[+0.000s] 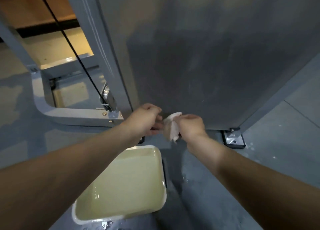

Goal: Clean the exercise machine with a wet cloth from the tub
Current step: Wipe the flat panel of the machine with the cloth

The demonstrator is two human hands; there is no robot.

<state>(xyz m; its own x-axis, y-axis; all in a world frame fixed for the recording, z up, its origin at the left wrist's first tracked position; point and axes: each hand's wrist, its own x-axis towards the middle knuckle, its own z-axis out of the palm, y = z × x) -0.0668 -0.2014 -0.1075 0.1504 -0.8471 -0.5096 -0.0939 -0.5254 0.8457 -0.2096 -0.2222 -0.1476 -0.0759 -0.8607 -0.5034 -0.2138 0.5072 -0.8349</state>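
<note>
The exercise machine's broad grey panel point(216, 60) fills the upper right, with a darker wet patch across its lower part. A white wet cloth point(171, 125) hangs bunched in front of the panel's bottom edge. My right hand point(190, 125) grips the cloth from the right. My left hand point(147, 120) is just left of it with curled fingers, pinching the cloth's left edge. Below the hands stands a white rectangular tub point(160, 153) holding cloudy water; my left forearm covers its left side.
A grey frame base point(72, 113) with a black cable point(72, 44) and a chrome pulley point(108, 96) lies to the left. A bolted foot plate point(233, 139) sits right of the hands. The grey floor point(277, 143) shows water drops around the tub.
</note>
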